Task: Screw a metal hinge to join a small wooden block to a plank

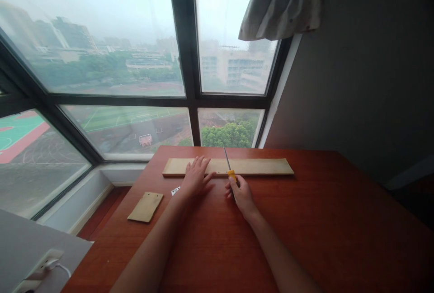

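A long pale wooden board (261,167) lies flat across the far part of the reddish-brown table. My left hand (196,176) rests on its left half, palm down with the fingers spread. In my right hand (240,193) is a screwdriver (231,174) with a yellow handle, its metal shaft pointing up and away over the board. Small dark holes show near the board's front edge, between my hands. A small pale wooden piece (145,207) with two holes lies to the left. Partly hidden by my left wrist is a small white item (175,191), too small to name.
The table (305,238) reaches to large windows (118,58) with dark frames. A curtain (281,3) hangs at upper right beside a grey wall (366,71). At lower left, a power socket (44,263) holds a white plug and cord.
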The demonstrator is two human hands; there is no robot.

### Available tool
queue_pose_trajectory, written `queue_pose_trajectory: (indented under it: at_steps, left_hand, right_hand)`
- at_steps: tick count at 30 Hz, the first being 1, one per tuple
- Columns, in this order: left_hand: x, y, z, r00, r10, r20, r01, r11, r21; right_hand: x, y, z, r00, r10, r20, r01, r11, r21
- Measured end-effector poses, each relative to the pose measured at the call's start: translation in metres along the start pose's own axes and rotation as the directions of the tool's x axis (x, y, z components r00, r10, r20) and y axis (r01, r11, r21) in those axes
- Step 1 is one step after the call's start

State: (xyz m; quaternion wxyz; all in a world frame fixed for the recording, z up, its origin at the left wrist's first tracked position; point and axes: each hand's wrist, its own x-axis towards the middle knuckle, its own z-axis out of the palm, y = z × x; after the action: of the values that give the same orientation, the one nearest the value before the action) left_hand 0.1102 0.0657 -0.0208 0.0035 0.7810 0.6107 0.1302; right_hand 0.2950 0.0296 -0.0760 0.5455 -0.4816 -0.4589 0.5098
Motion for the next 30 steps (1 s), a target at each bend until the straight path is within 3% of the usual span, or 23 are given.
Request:
queue_pose_trajectory:
  at_steps: [7,11,14,19,30]
  left_hand:
    - [-0.041,-0.048,-0.033,0.996,-0.046,-0.072,0.047,0.999,0.011]
    - [-0.070,-0.086,-0.042,0.973,-0.231,-0.008,0.230,0.964,0.132]
    - [-0.087,-0.103,-0.044,0.921,-0.389,0.039,0.376,0.909,0.180]
    - [-0.109,-0.102,-0.048,0.860,-0.497,0.116,0.471,0.861,0.191]
    - [-0.121,-0.094,-0.044,0.863,-0.499,0.085,0.474,0.855,0.211]
  right_hand:
    - [-0.002,-0.004,-0.004,0.999,0.010,-0.035,-0.012,0.999,-0.052]
    - [-0.004,-0.008,-0.004,1.000,0.018,-0.022,-0.019,0.998,-0.066]
    - [-0.005,-0.010,-0.003,1.000,0.015,-0.010,-0.016,0.997,-0.081]
    - [-0.006,-0.013,-0.005,1.000,0.006,-0.006,-0.006,0.995,-0.099]
    - [-0.003,-0.009,-0.005,1.000,0.023,-0.004,-0.023,0.994,-0.106]
